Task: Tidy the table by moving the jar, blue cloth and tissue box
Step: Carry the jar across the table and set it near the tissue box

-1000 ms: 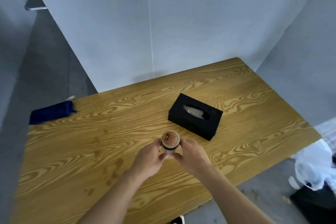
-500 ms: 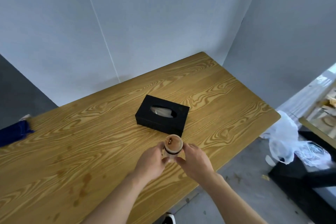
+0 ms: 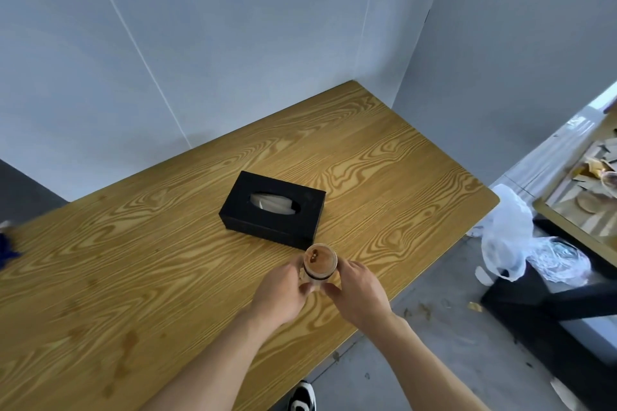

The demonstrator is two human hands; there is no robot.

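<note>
Bare forearms reach up from the bottom edge of the view, over the near edge of a table [image 3: 167, 277] with a yellow-brown wood-grain top. Below them, on the grey floor, the toe of a black and white shoe [image 3: 302, 399] shows just past the table edge.

Both hands meet around a small jar [image 3: 320, 265] standing upright near the table's front edge. The left hand [image 3: 278, 290] cups the jar's left side and the right hand [image 3: 359, 292] cups its right side, fingers curled in and touching the clear lower body, so the jar sits squarely between the two palms. Its round brownish lid faces the camera, above the fingertips, with a dark band just under the lid. Whether the jar's base touches the table or is lifted slightly cannot be told.

Just beyond the jar, almost touching it in this view, lies a black tissue box [image 3: 272, 213], set at an angle, with a pale tissue showing in its oval top slot.

Far off at the left edge of the table, well apart from the hands, a small piece of the blue cloth [image 3: 7, 248] is visible, mostly cut off by the frame.

To the right of the table, on the floor, sits a crumpled white plastic bag [image 3: 507, 237].

Pale grey wall panels [image 3: 233, 43] rise behind the table and meet in a corner at the far right
</note>
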